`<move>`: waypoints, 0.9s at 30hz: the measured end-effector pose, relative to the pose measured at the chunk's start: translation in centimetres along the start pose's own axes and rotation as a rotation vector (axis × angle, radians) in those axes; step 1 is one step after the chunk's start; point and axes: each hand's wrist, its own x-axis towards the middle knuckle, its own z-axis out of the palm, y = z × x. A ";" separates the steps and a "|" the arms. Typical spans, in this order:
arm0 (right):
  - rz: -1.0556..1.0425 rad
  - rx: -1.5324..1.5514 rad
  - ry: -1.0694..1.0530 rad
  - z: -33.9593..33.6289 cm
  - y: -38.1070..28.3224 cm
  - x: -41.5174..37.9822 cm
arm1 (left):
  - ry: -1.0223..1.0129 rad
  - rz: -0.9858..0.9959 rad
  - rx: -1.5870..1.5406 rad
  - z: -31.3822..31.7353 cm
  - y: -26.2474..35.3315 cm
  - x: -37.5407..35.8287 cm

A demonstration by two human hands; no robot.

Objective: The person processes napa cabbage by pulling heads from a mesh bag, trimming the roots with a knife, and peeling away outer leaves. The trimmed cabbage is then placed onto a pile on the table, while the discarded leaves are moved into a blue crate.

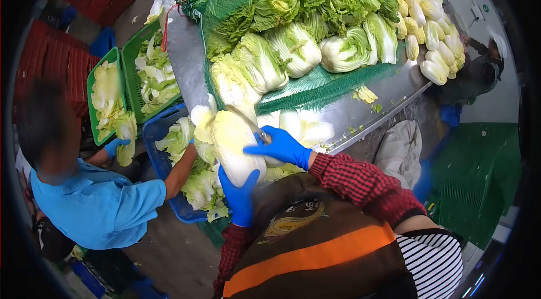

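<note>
A pale, trimmed napa cabbage [232,144] rests in my left hand [239,195], which wears a blue glove and supports it from below. My right hand [282,147], also gloved in blue, is closed round a knife [264,137] at the cabbage's right side, fingers touching the cabbage. Most of the blade is hard to make out. Just beyond, leafy cabbages [293,48] lie in an open green mesh bag [304,95] on the metal table [189,74]. Loose white leaves [315,130] lie at the table's near edge.
A blue crate [152,133] of leaves stands left of the cabbage. Beside it a person in a blue shirt [101,203] reaches toward it and holds leaves over green crates [132,79]. Peeled cabbages [437,45] are piled at the table's right end; a white sack [400,152] stands below.
</note>
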 end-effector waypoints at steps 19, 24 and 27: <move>0.257 0.446 -0.077 -2.8 4.2 -0.9 | 0.030 -0.400 -0.749 -3.9 -2.3 1.4; -0.156 -0.490 0.366 -4.0 2.8 -1.7 | -0.264 -0.407 -0.979 -4.4 -0.6 1.3; -0.097 0.171 0.049 -2.8 0.1 -3.0 | -0.173 -0.134 -0.368 -3.6 -0.6 0.7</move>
